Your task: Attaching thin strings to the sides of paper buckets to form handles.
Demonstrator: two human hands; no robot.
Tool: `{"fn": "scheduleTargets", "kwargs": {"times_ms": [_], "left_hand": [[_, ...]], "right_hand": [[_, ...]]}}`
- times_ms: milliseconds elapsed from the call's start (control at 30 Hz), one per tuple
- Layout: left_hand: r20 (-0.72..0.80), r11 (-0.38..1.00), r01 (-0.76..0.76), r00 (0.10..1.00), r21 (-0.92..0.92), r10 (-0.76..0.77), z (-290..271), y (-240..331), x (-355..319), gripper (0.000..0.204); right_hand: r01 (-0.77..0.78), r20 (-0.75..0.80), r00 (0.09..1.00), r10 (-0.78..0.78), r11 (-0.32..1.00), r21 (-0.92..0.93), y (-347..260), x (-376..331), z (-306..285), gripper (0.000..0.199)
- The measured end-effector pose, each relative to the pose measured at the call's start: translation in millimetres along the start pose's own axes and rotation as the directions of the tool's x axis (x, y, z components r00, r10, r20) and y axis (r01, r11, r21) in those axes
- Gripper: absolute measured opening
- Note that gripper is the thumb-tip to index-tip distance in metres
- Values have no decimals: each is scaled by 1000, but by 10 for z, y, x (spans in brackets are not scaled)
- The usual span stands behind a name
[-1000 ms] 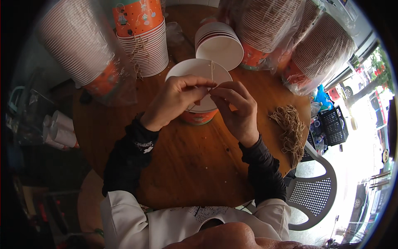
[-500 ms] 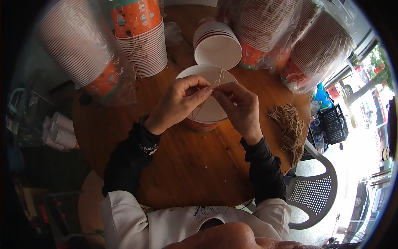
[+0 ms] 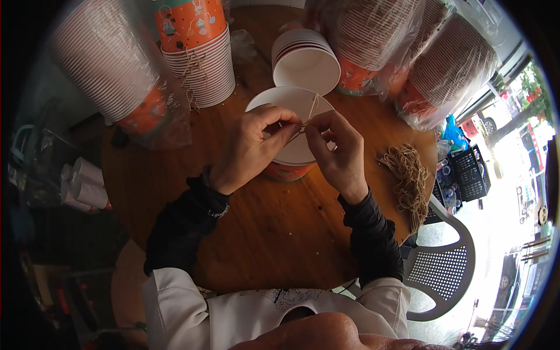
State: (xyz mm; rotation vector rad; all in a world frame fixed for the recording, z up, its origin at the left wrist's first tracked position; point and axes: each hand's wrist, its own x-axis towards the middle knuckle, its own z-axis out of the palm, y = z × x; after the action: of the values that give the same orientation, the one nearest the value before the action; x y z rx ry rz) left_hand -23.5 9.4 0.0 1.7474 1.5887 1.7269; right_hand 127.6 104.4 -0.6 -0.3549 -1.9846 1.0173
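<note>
A paper bucket, white inside with a printed orange outside, stands upright on the wooden table in front of me. A thin tan string runs up toward its far rim. Above the bucket's mouth, my left hand pinches the string between thumb and fingers. Close beside it, my right hand has thumb and forefinger closed on the same string. The fingertips nearly meet where the strands cross; the exact shape of the crossing is too small to make out.
On the table's right lies a heap of tan strings. Behind the bucket rests a tilted stack of white buckets. Tall bucket stacks, some in clear plastic, line the far left and far right. A grey chair stands at right.
Both hands have stayed over the bucket, with the fingertips shifting slightly apart along the string. My left wrist has turned a little, and the bucket has moved slightly away from me.
</note>
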Motion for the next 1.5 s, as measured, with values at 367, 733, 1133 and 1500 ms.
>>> {"fn": "scheduleTargets", "kwargs": {"times_ms": [367,733,1133,1500], "left_hand": [[136,991,73,989,-112,-58,-74,-44,30,11],[453,347,577,807,-739,-379,-92,-174,3,22],[218,942,220,962,-253,-166,-98,78,0,13],[60,871,-279,958,405,279,-59,47,13,14]], "right_hand": [[200,17,979,-201,955,-219,-15,22,-14,13],[243,-38,968,-249,963,-116,-57,-10,81,19],[-105,70,994,88,953,285,24,13,-16,14],[56,-66,996,-60,997,-51,119,8,17,4]]}}
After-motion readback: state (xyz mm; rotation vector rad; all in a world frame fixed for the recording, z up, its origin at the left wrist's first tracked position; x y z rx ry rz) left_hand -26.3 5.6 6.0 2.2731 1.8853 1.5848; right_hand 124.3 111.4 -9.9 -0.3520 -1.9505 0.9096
